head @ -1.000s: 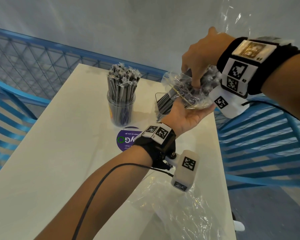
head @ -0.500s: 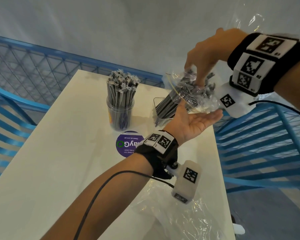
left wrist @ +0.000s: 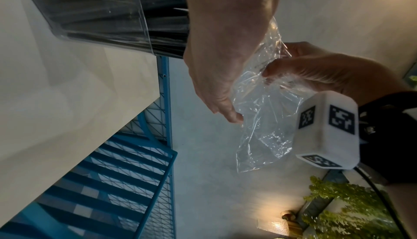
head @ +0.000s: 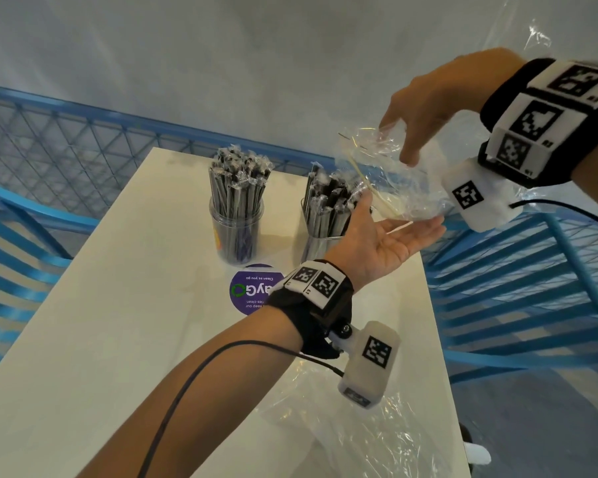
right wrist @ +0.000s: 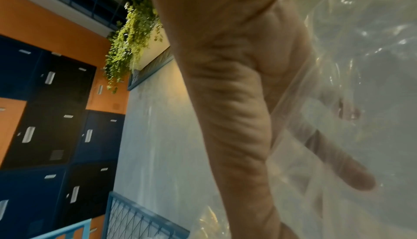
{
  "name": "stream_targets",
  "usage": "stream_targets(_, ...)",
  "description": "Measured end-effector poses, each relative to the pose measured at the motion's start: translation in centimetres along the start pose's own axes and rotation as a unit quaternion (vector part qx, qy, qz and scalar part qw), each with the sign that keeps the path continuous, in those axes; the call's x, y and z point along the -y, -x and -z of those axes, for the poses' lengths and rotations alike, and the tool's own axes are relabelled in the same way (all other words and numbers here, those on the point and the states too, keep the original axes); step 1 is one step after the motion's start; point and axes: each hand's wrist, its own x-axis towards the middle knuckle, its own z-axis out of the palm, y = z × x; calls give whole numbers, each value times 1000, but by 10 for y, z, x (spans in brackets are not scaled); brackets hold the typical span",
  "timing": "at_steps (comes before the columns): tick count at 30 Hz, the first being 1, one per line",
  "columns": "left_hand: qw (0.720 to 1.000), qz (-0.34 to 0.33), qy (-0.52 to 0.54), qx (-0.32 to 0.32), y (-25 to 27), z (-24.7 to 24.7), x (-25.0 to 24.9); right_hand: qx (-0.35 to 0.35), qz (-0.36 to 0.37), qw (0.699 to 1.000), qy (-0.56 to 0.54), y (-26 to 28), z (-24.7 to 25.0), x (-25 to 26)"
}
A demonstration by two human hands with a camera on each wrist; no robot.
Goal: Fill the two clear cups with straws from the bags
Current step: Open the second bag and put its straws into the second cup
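Two clear cups stand at the far end of the white table (head: 118,339). The left cup (head: 237,236) and the right cup (head: 320,224) are both packed with dark wrapped straws. My right hand (head: 402,143) is raised above and to the right of the right cup and pinches a crumpled clear bag (head: 394,188) that looks empty. Just under that bag, my left hand (head: 404,232) lies palm up with straight fingers and holds nothing. In the left wrist view the bag (left wrist: 261,118) hangs from my right hand (left wrist: 304,69), with the right cup (left wrist: 97,11) beside it.
A second clear bag (head: 352,426) lies flat on the table's near right corner, under my left wrist. A round purple sticker (head: 249,291) sits in front of the cups. Blue chairs (head: 514,288) flank the table, and a blue mesh rail (head: 83,132) runs behind it.
The straws have slid out of the bag into the right cup. My right hand has lifted the emptied bag, and my left hand has let go and opened under it.
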Motion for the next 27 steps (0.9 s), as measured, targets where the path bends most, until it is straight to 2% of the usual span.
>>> stream_targets(8, 991, 4, -133, -16, 8, -1, 1, -21, -22, 988, -152, 17, -40, -37)
stream_targets(12, 976, -10, -215, -37, 16, 1, -6, -35, -16, 974, -224, 25, -71, -51)
stream_targets(15, 956, -30, -285, -54, 23, 2, -12, -58, 11, 952, -301, 38, -90, -55)
stream_targets(17, 937, -58, -339, -60, 31, 3, -17, -86, 29, 931, -354, 51, -102, -54)
stream_targets(19, 915, -83, -392, -55, 42, 4, -24, -130, 50, 897, -420, 66, -112, -49)
stream_targets(22, 878, -78, -472, -31, 63, 2, -34, -196, 85, 811, -544, 81, -129, -30)
stream_targets(24, 846, -95, -525, -16, 76, 3, -38, -207, 110, 760, -606, 87, -137, -10)
stream_targets(27, 821, -146, -551, -21, 93, 7, -46, -181, 149, 737, -634, 83, -147, 20)
